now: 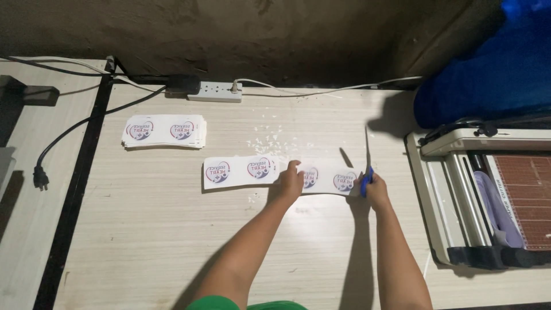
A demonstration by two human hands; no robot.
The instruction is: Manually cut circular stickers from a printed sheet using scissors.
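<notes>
Scissors (367,155) point away in right hand's (374,189) grip; left hand (288,182) flattens crosswise sticker strip (252,171).

My left hand (288,182) rests palm down, fingers spread; my right hand (374,189) is clenched, forearm extended.

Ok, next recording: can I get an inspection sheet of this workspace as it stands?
Surface: pale wood-grain table, lit from above.
Job's things: long strip of round stickers lying flat; blue-handled scissors at its right end, blades pointing away from the person.
Clutter: stack of cut sticker sheets at upper left; small paper scraps behind the strip.
Hands: left hand presses on the strip; right hand holds the scissors.
Cables: white power strip by the wall with a white cord; black cable ending in a loose plug.
Surroundings: paper cutter at right, blue cloth behind it, dark wall.
</notes>
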